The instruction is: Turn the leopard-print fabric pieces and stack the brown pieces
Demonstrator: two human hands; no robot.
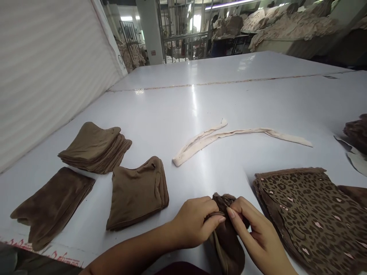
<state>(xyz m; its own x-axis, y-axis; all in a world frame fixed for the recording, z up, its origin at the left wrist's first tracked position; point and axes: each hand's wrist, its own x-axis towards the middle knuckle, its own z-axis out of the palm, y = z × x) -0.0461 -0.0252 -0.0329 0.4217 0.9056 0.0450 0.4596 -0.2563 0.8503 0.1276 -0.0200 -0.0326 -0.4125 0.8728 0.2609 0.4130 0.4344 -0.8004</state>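
Note:
Between my two hands is a dark brown piece of fabric [231,244], bunched at its top and hanging down toward the table's near edge. My left hand [197,221] pinches its upper left edge between thumb and fingers. On the other side, my right hand [254,229] grips the upper right edge, thumb laid along the cloth. Just right of that hand lies a stack of leopard-print fabric pieces [306,214] with small pink spots. A small stack of folded brown pieces [137,191] is left of my left hand.
Farther left are a taller brown stack [94,147] and a darker plush stack [54,202]. A long cream fabric strip [243,131] lies across the white table [160,110]. Dark fabric [357,131] sits at the right edge. A white sheet [54,57] borders the left.

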